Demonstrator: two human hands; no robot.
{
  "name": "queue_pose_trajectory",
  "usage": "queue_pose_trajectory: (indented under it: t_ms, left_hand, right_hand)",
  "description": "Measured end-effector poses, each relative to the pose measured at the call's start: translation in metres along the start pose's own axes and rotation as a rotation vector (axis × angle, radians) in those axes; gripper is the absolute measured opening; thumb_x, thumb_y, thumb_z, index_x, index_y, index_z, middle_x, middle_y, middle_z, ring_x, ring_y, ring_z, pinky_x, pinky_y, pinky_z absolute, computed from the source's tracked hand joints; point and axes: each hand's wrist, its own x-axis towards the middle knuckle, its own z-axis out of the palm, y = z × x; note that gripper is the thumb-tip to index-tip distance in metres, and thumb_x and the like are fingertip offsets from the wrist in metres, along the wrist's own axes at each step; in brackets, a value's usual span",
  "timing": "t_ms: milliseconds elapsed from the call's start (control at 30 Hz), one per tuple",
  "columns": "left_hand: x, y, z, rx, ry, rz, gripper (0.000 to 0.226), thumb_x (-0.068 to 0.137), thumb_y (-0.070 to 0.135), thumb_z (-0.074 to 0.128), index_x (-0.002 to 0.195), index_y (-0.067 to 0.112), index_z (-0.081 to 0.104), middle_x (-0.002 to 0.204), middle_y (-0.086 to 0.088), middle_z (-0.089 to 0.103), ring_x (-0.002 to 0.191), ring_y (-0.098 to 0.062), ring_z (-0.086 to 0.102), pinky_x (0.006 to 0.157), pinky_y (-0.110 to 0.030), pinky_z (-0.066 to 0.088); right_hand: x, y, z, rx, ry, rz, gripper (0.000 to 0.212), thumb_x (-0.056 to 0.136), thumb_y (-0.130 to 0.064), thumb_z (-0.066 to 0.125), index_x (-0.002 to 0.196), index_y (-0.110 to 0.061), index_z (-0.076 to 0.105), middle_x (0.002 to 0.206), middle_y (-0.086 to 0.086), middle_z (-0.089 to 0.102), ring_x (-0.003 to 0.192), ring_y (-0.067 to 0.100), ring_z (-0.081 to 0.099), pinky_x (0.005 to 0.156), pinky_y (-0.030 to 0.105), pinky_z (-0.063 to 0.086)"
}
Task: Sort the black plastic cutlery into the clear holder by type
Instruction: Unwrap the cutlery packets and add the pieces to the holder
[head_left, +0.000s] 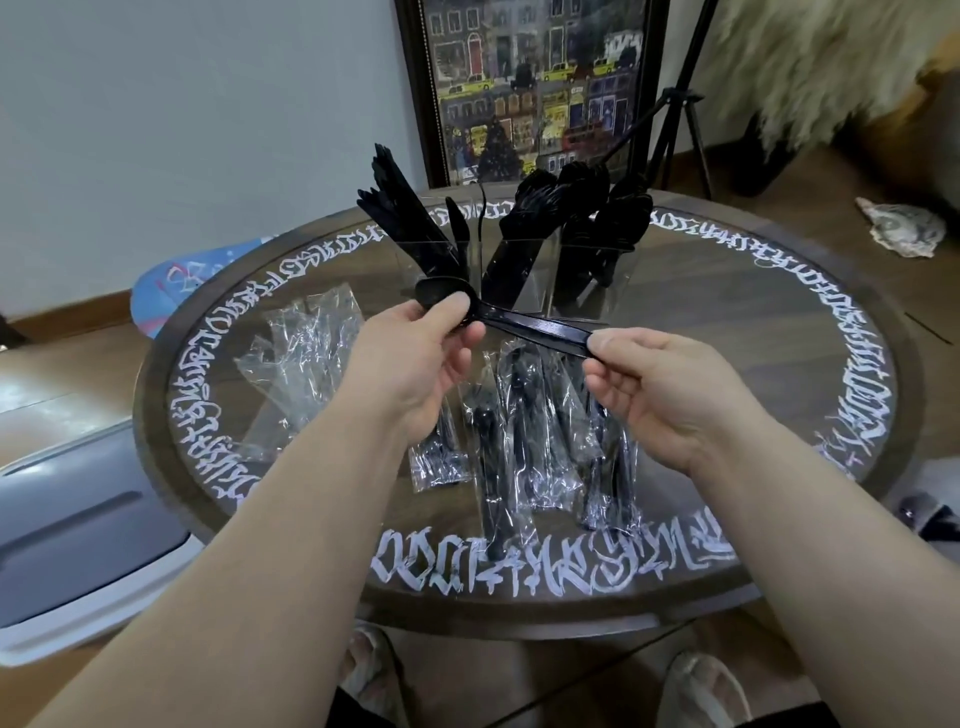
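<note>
Both hands hold one black plastic spoon (498, 317) just in front of the clear acrylic holder (519, 270): left hand (421, 358) pinches the bowl, right hand (654, 384) the handle. Risk: its clinging clear wrapper (571, 325) rides along into the holder, or the crowded spoon slot refuses it.

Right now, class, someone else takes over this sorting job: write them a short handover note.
Left hand pinches the bowl of a black plastic spoon; right hand pinches its handle end, holding it above the round glass-topped table.
Done: the clear holder behind already stands full of black cutlery in separate compartments.
Left: place this spoon, then unwrap the clear-wrapped cutlery packs lying below the hands. Empty wrappers lie left.
</note>
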Motion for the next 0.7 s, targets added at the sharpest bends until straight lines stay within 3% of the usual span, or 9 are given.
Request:
queue_pose_trajectory:
  t_ms: [67,133,233,300,367,467,567,700]
  left_hand:
    - [0.000,-0.001,0.002,0.057,-0.014,0.071,0.012,0.091,0.010,0.061,0.081,0.012,0.057,0.068,0.004,0.065,0.058,-0.004,0.059,0.050,-0.014,0.043]
    - [0.003,-0.002,0.001,0.158,-0.007,0.148,0.012,0.091,0.011,0.063,0.079,0.014,0.061,0.059,0.009,0.065,0.057,-0.003,0.058,0.049,-0.014,0.042]
    - [0.004,-0.004,0.000,0.357,-0.032,0.254,0.015,0.089,0.015,0.065,0.075,0.019,0.066,0.058,0.008,0.063,0.057,-0.005,0.055,0.050,-0.017,0.040]
    - [-0.001,-0.006,0.002,0.509,-0.083,0.339,0.016,0.087,0.016,0.066,0.072,0.021,0.066,0.059,0.005,0.062,0.053,-0.005,0.052,0.048,-0.017,0.040]
    - [-0.008,-0.009,0.006,0.630,-0.153,0.412,0.018,0.086,0.017,0.068,0.070,0.024,0.066,0.056,0.008,0.061,0.049,-0.004,0.051,0.046,-0.015,0.040]
    - [-0.014,-0.012,0.010,0.723,-0.227,0.486,0.010,0.084,0.022,0.071,0.076,0.028,0.069,0.057,0.011,0.062,0.055,-0.004,0.054,0.054,-0.017,0.043]
    - [-0.010,-0.015,0.009,0.681,-0.215,0.493,0.005,0.081,0.022,0.075,0.081,0.025,0.070,0.059,0.010,0.063,0.057,-0.004,0.057,0.056,-0.017,0.045]
    - [-0.007,-0.015,0.006,0.648,-0.241,0.480,0.008,0.080,0.017,0.075,0.083,0.023,0.070,0.063,0.010,0.066,0.060,-0.002,0.060,0.061,-0.018,0.047]
  right_hand:
    - [0.000,0.000,-0.002,-0.186,-0.015,-0.004,0.011,0.086,-0.002,0.064,0.075,-0.005,0.066,0.061,0.006,0.064,0.055,0.013,0.063,0.056,0.023,0.056]
    - [0.001,0.000,-0.005,-0.538,0.010,-0.110,0.011,0.083,-0.010,0.068,0.072,-0.011,0.070,0.064,0.004,0.064,0.061,0.015,0.059,0.063,0.029,0.054]
    - [-0.001,-0.006,-0.004,-0.789,0.026,-0.340,0.004,0.080,-0.022,0.071,0.083,-0.023,0.072,0.078,-0.011,0.068,0.074,0.007,0.062,0.073,0.021,0.049]
    - [-0.003,-0.010,-0.001,-0.844,-0.010,-0.432,0.020,0.079,-0.029,0.072,0.099,-0.027,0.071,0.091,-0.015,0.068,0.089,0.003,0.063,0.086,0.024,0.048]
    - [-0.005,-0.013,0.004,-0.841,-0.062,-0.503,0.026,0.080,-0.029,0.073,0.105,-0.028,0.070,0.094,-0.013,0.068,0.092,0.004,0.063,0.089,0.027,0.049]
    - [-0.009,-0.012,0.015,-0.760,-0.160,-0.575,0.018,0.082,-0.016,0.072,0.098,-0.023,0.072,0.084,-0.009,0.069,0.077,0.004,0.063,0.080,0.025,0.052]
    - [-0.008,-0.011,0.018,-0.727,-0.155,-0.612,0.014,0.083,-0.010,0.070,0.081,-0.024,0.072,0.064,-0.016,0.065,0.061,-0.004,0.057,0.066,0.019,0.046]
    - [-0.007,-0.010,0.018,-0.685,-0.151,-0.584,0.019,0.084,-0.011,0.068,0.074,-0.027,0.070,0.057,-0.017,0.062,0.056,-0.001,0.055,0.065,0.025,0.047]
